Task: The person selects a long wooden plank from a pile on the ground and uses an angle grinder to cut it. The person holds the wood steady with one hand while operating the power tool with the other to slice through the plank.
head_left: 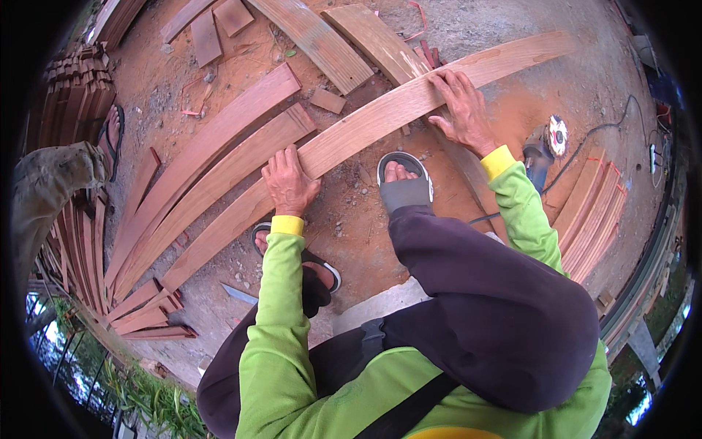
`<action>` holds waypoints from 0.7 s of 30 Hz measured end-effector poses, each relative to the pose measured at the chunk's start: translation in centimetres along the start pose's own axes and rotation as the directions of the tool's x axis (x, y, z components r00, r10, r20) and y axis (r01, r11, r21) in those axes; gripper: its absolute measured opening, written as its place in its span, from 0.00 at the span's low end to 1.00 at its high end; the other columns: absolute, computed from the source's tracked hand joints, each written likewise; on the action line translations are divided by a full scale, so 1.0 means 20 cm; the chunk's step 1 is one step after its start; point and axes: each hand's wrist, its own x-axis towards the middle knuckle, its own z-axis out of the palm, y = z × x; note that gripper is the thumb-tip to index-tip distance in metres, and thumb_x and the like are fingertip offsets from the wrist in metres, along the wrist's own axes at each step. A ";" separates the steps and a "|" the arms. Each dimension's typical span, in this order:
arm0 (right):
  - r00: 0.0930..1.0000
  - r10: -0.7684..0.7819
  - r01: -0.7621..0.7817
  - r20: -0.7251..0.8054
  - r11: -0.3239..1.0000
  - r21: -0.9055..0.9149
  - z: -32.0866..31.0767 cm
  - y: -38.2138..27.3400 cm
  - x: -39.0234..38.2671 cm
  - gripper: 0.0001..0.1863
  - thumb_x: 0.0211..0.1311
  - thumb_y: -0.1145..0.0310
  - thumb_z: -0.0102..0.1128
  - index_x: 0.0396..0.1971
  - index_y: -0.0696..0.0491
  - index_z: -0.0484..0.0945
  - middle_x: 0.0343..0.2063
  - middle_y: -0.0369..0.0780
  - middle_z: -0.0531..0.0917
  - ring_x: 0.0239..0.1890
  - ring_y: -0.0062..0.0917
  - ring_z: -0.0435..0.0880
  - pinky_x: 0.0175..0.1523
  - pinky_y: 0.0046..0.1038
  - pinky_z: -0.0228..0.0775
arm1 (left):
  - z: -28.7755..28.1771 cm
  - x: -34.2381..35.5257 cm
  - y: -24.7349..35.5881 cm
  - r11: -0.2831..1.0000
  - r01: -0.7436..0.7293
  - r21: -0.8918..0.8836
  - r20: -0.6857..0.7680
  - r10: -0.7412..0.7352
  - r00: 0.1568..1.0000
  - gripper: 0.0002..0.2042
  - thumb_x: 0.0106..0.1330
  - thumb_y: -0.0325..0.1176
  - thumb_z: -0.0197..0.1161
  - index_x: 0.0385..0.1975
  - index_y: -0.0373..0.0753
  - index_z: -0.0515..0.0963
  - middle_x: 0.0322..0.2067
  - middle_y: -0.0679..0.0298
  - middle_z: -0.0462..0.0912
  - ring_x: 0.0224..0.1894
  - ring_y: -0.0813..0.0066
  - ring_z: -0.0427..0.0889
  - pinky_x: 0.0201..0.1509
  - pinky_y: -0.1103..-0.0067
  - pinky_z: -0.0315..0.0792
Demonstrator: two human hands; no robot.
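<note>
A long, pale reddish wooden board (375, 114) runs diagonally in front of me, from the lower left up to the upper right. My left hand (290, 183) grips it left of centre, fingers curled over it. My right hand (462, 113) holds it farther right, fingers bent over its surface and thumb at the near edge. Another board (472, 172) passes beneath it near my right hand. My sandaled feet (401, 175) rest on the dirt below the board.
More planks (197, 150) lie at the left, with stacks (80, 110) behind and bundled boards (585, 219) at right. An angle grinder (540, 157) with a cord lies at right. Another person's leg (51, 183) is at left. A blade-like metal piece (238, 294) lies on the ground.
</note>
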 end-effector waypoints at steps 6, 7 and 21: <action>0.996 -0.057 0.062 0.072 0.996 -0.071 0.02 -0.02 0.05 0.48 0.42 0.65 0.77 0.68 0.44 0.64 0.67 0.42 0.64 0.68 0.46 0.61 0.66 0.48 0.63 | -0.05 -0.02 0.01 0.999 0.048 -0.023 -0.003 -0.049 0.999 0.30 0.32 0.42 0.74 0.40 0.42 0.73 0.35 0.59 0.74 0.41 0.59 0.75 0.46 0.66 0.66; 0.994 -0.080 0.086 0.069 0.993 -0.083 0.01 0.00 0.06 0.48 0.42 0.66 0.77 0.68 0.44 0.64 0.67 0.42 0.64 0.68 0.46 0.61 0.68 0.47 0.61 | -0.05 -0.01 0.00 0.999 0.041 -0.023 -0.016 -0.041 0.999 0.30 0.32 0.42 0.73 0.40 0.42 0.73 0.35 0.59 0.73 0.41 0.59 0.75 0.45 0.66 0.66; 0.971 -0.161 0.189 0.174 0.970 -0.155 0.04 0.03 0.12 0.50 0.42 0.72 0.76 0.70 0.45 0.62 0.65 0.48 0.65 0.67 0.46 0.62 0.73 0.45 0.50 | -0.05 -0.05 0.01 0.998 0.044 -0.035 -0.045 -0.045 0.998 0.30 0.33 0.45 0.76 0.37 0.40 0.74 0.34 0.58 0.75 0.40 0.61 0.76 0.46 0.67 0.66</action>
